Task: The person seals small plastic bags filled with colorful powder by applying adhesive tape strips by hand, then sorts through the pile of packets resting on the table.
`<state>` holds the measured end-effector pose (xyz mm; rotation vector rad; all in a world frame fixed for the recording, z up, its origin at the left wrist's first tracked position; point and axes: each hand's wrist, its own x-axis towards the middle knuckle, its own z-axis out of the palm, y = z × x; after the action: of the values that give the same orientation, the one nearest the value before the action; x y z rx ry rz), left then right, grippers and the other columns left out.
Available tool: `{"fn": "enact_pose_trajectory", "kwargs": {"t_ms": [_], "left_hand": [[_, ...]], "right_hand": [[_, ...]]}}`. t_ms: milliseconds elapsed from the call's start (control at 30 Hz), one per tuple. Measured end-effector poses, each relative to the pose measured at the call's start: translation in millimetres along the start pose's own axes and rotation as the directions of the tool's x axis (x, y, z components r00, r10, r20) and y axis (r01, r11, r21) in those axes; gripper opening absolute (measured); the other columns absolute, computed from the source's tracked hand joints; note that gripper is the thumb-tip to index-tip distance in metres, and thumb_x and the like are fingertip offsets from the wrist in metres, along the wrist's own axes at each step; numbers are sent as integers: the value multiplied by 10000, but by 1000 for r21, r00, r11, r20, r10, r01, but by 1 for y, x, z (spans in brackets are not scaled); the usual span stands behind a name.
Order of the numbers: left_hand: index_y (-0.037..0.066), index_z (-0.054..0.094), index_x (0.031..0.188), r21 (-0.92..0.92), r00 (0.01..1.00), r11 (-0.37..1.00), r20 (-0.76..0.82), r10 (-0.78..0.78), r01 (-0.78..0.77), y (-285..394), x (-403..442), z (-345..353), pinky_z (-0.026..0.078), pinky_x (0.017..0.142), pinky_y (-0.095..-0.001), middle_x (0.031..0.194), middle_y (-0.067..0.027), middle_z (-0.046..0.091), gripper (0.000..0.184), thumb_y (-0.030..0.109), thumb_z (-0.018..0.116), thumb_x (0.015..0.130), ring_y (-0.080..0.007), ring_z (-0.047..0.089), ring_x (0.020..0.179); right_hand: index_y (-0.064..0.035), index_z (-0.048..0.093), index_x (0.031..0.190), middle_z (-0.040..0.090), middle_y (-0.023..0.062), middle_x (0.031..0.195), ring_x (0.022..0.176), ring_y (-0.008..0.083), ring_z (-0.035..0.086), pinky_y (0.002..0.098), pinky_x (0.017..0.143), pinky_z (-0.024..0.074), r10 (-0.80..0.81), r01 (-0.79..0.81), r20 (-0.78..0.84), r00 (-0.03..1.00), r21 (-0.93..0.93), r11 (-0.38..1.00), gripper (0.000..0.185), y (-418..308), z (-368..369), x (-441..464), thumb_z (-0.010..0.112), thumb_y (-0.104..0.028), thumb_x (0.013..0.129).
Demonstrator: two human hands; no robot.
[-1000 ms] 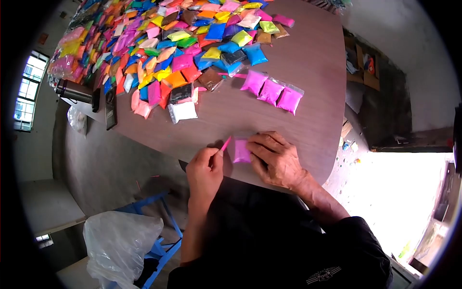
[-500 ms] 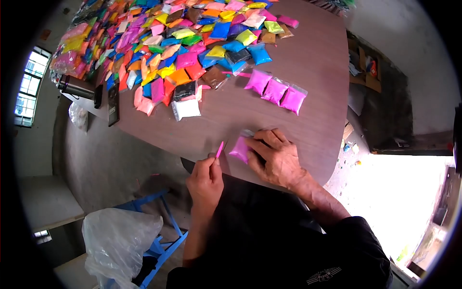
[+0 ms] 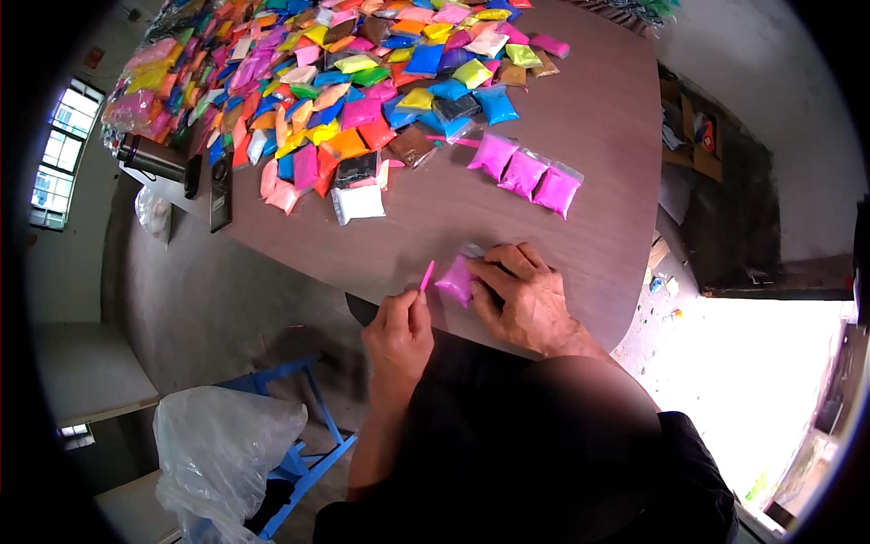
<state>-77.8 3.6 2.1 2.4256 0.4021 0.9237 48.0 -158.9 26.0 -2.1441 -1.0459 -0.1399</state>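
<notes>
In the head view my left hand [image 3: 399, 331] is closed in a pinch round the lower end of a thin pink plastic stick [image 3: 427, 275], whose tip points up. My right hand [image 3: 526, 299] rests at the table's near edge, its fingers and thumb gripping the right side of a small clear bag of pink-purple filling [image 3: 456, 283]. That bag lies just right of the stick, apart from it. Three similar filled bags [image 3: 523, 174] lie in a slanting row farther back. The right fingertips are partly hidden behind the hand.
Many colourful filled bags [image 3: 361, 111] cover the back left of the brown table [image 3: 598, 118]. A steel flask [image 3: 154, 158] and a dark flat device [image 3: 220, 192] stand at the left edge. A plastic sack [image 3: 227, 444] hangs over a blue frame [image 3: 317, 467] at lower left.
My left hand and the stick have shifted slightly right and up, closer to the bag. My right hand keeps its hold. A dark blurred shape now covers part of the right forearm.
</notes>
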Motion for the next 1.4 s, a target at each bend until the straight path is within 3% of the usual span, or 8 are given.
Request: {"fn": "enact_pose_trajectory", "kwargs": {"t_ms": [167,267,467,600,867,1033,1267,1400], "left_hand": [[70,661,1006,-98,993,992,87,82,-73,25,-12,-4,507,512,-411,751,-118,634,175,23,774,882,-324,651,597],[25,666,947,-31,989,1000,147,6,-2,19,-17,-3,522,551,-401,802,-158,674,109,11,765,902,-332,683,653],[5,677,971,-34,995,995,37,-90,91,2,-5,-15,526,559,-396,832,-171,695,104,5,759,907,-358,690,668],[62,666,953,-105,996,994,77,47,-38,20,-13,-8,515,520,-404,774,-125,652,121,37,769,896,-330,659,602],[24,680,964,-37,992,993,-56,-113,111,-6,-2,-14,524,572,-406,816,-155,682,84,14,748,914,-344,677,669],[21,683,971,-99,997,992,14,-76,77,12,-6,-20,528,576,-378,831,-150,696,102,3,759,906,-324,685,669],[5,674,978,-190,991,973,12,-134,134,22,-11,-19,526,565,-344,810,-147,687,111,11,764,914,-279,692,648],[79,669,976,-181,1000,983,-19,-18,14,27,-13,-5,529,525,-391,803,-113,684,145,68,789,894,-315,665,588]], "right_hand": [[-127,775,1018,670,34,1006,942,261,668,405,691,593,-12,12,-30,999,-2,1000,203,1,1,0,776,-158,817],[-105,778,1062,672,62,1055,977,272,665,404,740,588,9,-9,-1,1000,8,1000,252,1,1,0,770,-131,812],[-106,784,1042,675,61,1052,975,269,666,401,734,586,18,-18,17,1000,5,1000,236,-1,0,1,770,-126,807],[-106,787,1045,673,60,1054,980,270,665,403,735,584,20,-20,15,1000,5,1000,241,-2,-1,0,768,-123,805],[-97,783,1071,672,65,1055,998,276,660,410,760,582,11,-10,54,999,-7,1000,263,-5,-5,3,774,-144,812],[-79,757,1128,662,74,1120,1036,293,656,435,798,585,2,-1,77,997,-21,1000,433,-9,-9,2,853,-287,761],[-58,743,1156,664,92,1151,1033,312,660,440,824,581,15,-7,77,997,-100,995,481,-18,-7,-1,855,-317,767],[-45,751,1126,697,116,1071,992,332,675,440,824,575,38,-36,80,996,-22,999,381,-17,-10,3,805,-266,821]]}}
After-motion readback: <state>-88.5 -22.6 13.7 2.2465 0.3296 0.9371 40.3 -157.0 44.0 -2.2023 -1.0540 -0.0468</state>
